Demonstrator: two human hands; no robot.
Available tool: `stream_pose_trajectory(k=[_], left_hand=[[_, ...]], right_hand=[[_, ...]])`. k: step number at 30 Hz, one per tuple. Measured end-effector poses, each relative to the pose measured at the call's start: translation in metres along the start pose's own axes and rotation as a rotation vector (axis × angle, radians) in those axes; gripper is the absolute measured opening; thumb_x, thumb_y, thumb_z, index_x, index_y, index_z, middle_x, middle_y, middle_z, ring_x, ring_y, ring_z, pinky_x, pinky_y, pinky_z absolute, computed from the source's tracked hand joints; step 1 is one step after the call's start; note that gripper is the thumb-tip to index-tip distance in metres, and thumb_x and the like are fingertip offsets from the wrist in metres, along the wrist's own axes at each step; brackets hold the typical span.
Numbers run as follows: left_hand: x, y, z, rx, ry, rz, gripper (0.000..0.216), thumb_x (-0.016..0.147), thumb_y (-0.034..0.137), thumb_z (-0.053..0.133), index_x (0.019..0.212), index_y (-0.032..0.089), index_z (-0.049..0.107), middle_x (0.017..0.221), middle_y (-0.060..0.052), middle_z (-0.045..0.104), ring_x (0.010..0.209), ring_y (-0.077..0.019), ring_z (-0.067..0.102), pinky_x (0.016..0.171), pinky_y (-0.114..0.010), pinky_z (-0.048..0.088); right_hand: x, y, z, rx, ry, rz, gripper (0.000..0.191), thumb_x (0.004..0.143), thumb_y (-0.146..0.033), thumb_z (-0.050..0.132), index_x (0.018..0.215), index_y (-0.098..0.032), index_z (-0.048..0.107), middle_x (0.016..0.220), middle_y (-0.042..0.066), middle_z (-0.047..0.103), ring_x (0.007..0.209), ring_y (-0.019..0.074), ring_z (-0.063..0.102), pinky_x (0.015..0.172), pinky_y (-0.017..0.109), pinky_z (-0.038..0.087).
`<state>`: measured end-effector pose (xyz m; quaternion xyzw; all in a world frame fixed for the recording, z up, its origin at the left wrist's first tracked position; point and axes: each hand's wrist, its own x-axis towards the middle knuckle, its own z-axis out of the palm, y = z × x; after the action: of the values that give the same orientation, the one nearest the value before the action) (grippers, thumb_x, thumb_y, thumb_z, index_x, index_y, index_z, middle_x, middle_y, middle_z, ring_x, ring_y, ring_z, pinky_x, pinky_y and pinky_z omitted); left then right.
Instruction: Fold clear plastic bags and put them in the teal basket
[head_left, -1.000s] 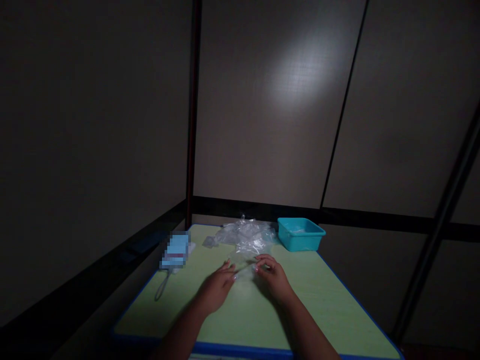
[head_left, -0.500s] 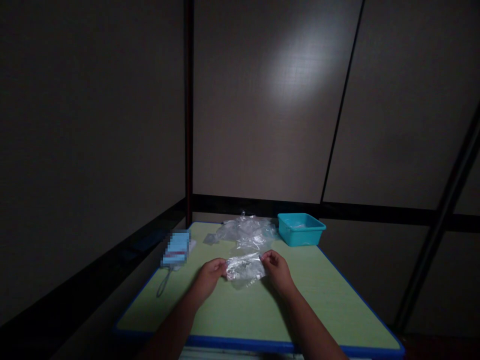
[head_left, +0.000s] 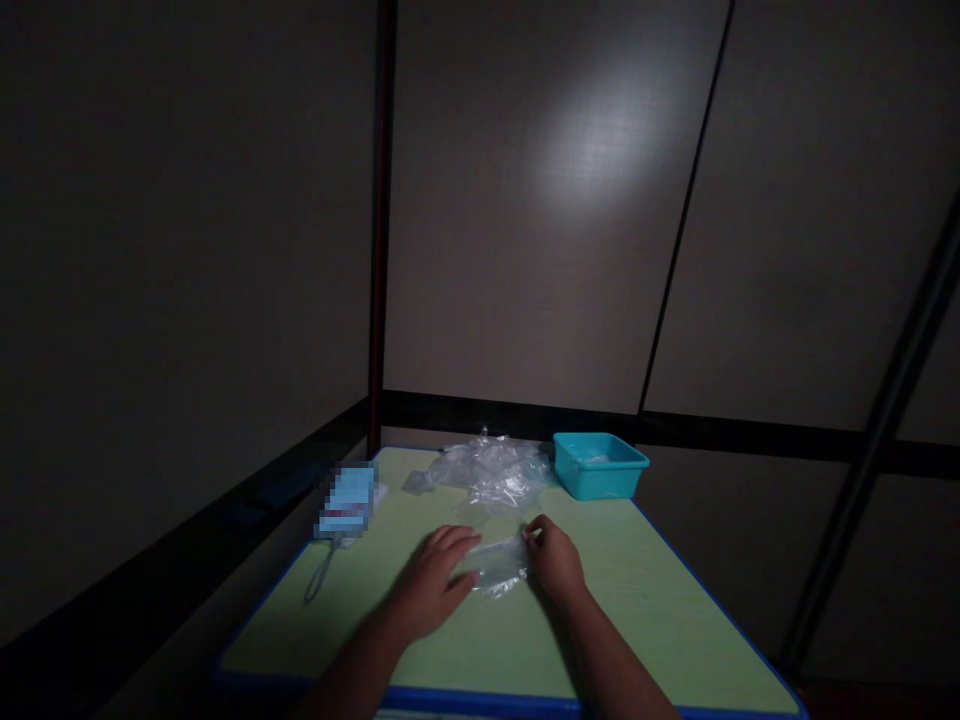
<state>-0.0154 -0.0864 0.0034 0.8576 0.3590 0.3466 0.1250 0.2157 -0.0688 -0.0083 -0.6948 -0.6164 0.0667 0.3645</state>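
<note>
A clear plastic bag [head_left: 499, 565] lies in front of me on the green table, its surface creased and shiny. My right hand [head_left: 553, 558] pinches the bag's right edge between thumb and curled fingers. On the bag's left side, my left hand [head_left: 439, 580] rests with its fingers stretched out and the thumb apart from them, touching the film. Just beyond my hands is a loose heap of crumpled clear plastic bags [head_left: 487, 465].
A turquoise plastic basket [head_left: 600, 478] stands at the table's back right, with some clear plastic inside. At the left edge lies a blurred-out blue item [head_left: 349, 500] with a strap loop [head_left: 319, 575]. The table [head_left: 480, 660] has a blue rim; panelled walls stand behind and left.
My left hand has let go of the bag's left edge and spread over its left part. The bag now lies lower and flatter. My right hand keeps its pinch.
</note>
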Motion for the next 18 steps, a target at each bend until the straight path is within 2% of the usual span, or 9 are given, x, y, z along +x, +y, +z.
stream_pose_trajectory(k=[2, 5, 8, 11, 15, 18], left_hand=[[-0.001, 0.004, 0.0, 0.075, -0.129, 0.029, 0.049, 0.081, 0.039, 0.051, 0.129, 0.033, 0.04, 0.137, 0.0, 0.039, 0.127, -0.0213, 0.03, 0.106, -0.04, 0.02], [-0.002, 0.004, 0.003, 0.114, -0.245, 0.009, 0.052, 0.084, 0.043, 0.047, 0.133, 0.035, 0.033, 0.14, 0.002, 0.034, 0.131, -0.0209, 0.024, 0.107, -0.043, 0.014], [-0.001, 0.002, 0.004, 0.114, -0.234, -0.025, 0.05, 0.085, 0.043, 0.045, 0.133, 0.034, 0.033, 0.141, 0.001, 0.033, 0.132, -0.0206, 0.022, 0.107, -0.042, 0.017], [-0.001, 0.0, 0.005, 0.106, -0.192, -0.038, 0.047, 0.086, 0.041, 0.044, 0.132, 0.034, 0.035, 0.14, 0.001, 0.034, 0.13, -0.02, 0.025, 0.106, -0.04, 0.02], [0.001, 0.0, 0.003, 0.1, -0.172, -0.04, 0.042, 0.086, 0.039, 0.045, 0.128, 0.037, 0.041, 0.137, 0.002, 0.04, 0.128, -0.0197, 0.03, 0.105, -0.04, 0.024], [0.003, 0.0, 0.003, 0.086, -0.191, -0.043, 0.035, 0.087, 0.039, 0.043, 0.121, 0.039, 0.049, 0.135, 0.003, 0.043, 0.128, -0.0199, 0.03, 0.104, -0.041, 0.025]], right_hand=[[-0.001, -0.001, 0.001, -0.009, -0.006, -0.024, 0.007, 0.076, -0.027, 0.053, 0.081, -0.023, 0.057, 0.065, 0.002, 0.065, 0.058, 0.015, 0.057, 0.052, 0.023, 0.029], [-0.003, -0.004, 0.001, -0.025, -0.001, -0.05, 0.008, 0.077, -0.029, 0.052, 0.08, -0.023, 0.057, 0.063, 0.001, 0.063, 0.058, 0.0152, 0.056, 0.054, 0.023, 0.03], [-0.004, -0.009, -0.007, 0.001, 0.073, -0.1, 0.01, 0.077, -0.03, 0.051, 0.08, -0.022, 0.057, 0.074, 0.003, 0.063, 0.066, 0.0165, 0.056, 0.059, 0.025, 0.034], [-0.009, -0.015, -0.024, 0.136, 0.103, -0.25, 0.011, 0.077, -0.03, 0.051, 0.078, -0.02, 0.057, 0.081, 0.005, 0.06, 0.079, 0.0186, 0.055, 0.068, 0.026, 0.038], [-0.028, -0.02, -0.048, 0.373, -0.094, -0.503, 0.017, 0.081, -0.033, 0.05, 0.082, -0.02, 0.061, 0.09, 0.008, 0.06, 0.09, 0.0202, 0.052, 0.081, 0.031, 0.039], [-0.045, -0.02, -0.055, 0.417, -0.228, -0.562, 0.021, 0.082, -0.033, 0.051, 0.075, -0.021, 0.067, 0.101, 0.009, 0.061, 0.1, 0.0218, 0.05, 0.088, 0.035, 0.037]])
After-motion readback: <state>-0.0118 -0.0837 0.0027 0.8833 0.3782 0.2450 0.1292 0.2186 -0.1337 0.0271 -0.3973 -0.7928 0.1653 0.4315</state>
